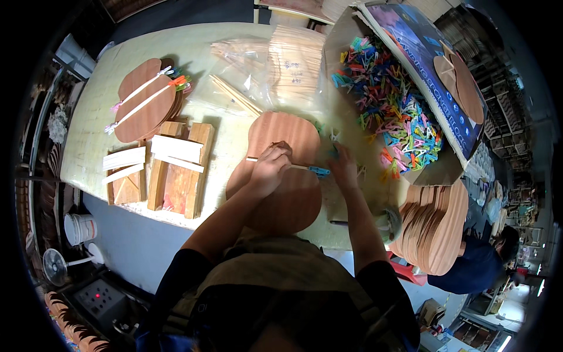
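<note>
Khaki clothing (275,261) lay nearest; just ahead of it, beneath the left hand (272,167), was the curvy board (278,205). A strip (299,167) crossed its waist, showing on both sides of that hand, and a blue clip (319,172) sat at the strip's right end, between the hands. The left fingers were bent down over the strip; whether they pinched or merely pressed could not be told. The right hand (346,167) was blurred beyond the board's right edge, fingertips near a pale clip (334,135); whether it gripped anything could not be told either.

If the left fingers eased too soon, the strip could have skewed, as no clip showed at its left end. The blue clip, if biting only the rim, might have slipped off. With the board's lower end close to the clothing, a forward lean could have nudged it.

Right of the right hand, a box (431,76) held heaped clips (410,135), where a hasty grab might have tangled several. Nearer the body on that side, a stack (434,226) risked a knock from the elbow. Left of the left hand, white strips (177,154) rested across blocks (199,170); a stray sleeve could have scattered them.
</note>
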A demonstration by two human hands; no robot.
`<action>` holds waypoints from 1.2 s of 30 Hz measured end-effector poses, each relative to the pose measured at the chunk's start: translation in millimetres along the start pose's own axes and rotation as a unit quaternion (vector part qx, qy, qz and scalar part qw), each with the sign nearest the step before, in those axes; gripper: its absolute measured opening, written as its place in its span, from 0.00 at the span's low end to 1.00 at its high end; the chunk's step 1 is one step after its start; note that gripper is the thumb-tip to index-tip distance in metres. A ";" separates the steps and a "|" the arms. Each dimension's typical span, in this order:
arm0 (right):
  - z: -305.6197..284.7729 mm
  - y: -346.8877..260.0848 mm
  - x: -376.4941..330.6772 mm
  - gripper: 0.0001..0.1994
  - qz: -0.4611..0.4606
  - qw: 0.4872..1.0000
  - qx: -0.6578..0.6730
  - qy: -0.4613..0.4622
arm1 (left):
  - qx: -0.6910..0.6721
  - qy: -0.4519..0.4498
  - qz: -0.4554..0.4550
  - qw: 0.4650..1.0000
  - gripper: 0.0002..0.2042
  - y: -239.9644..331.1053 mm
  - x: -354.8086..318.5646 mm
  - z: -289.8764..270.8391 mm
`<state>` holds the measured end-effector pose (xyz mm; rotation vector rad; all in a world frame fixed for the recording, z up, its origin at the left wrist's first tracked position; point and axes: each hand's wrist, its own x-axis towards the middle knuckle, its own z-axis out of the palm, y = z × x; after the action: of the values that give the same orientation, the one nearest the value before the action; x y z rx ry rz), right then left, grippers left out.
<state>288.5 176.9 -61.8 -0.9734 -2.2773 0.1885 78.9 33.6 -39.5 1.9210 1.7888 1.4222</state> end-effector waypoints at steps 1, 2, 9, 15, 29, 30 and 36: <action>4.7 7.6 2.7 0.13 -0.004 0.999 -0.004 -0.044 | -0.002 0.001 0.007 1.000 0.06 -2.3 -1.2 0.9; 11.0 19.5 4.2 0.13 -0.009 0.996 -0.008 -0.087 | -0.003 0.002 0.015 1.000 0.06 -4.2 -0.4 0.5; 9.9 -43.2 98.9 0.13 0.290 0.870 0.356 -0.179 | -0.026 0.018 0.022 0.999 0.05 0.2 2.9 -5.6; 77.9 -150.7 113.7 0.10 0.250 0.689 0.568 -0.373 | -0.007 -0.004 0.024 1.000 0.06 -9.0 -1.8 -2.7; 94.3 -120.9 109.2 0.17 0.114 0.872 0.320 -0.351 | -0.462 0.032 -0.241 0.853 0.05 -16.4 0.3 27.3; 85.1 -99.3 107.1 0.18 0.102 0.901 0.309 -0.287 | -0.475 0.030 -0.246 0.845 0.05 -13.0 2.4 26.2; 6.9 4.4 28.5 0.22 0.222 0.933 0.175 -0.220 | -0.611 0.041 -0.308 0.728 0.05 24.4 16.1 -12.2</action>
<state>272.2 200.5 -54.3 -1.3338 -2.2468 1.0650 84.5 34.7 -8.4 0.5055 0.8112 1.6733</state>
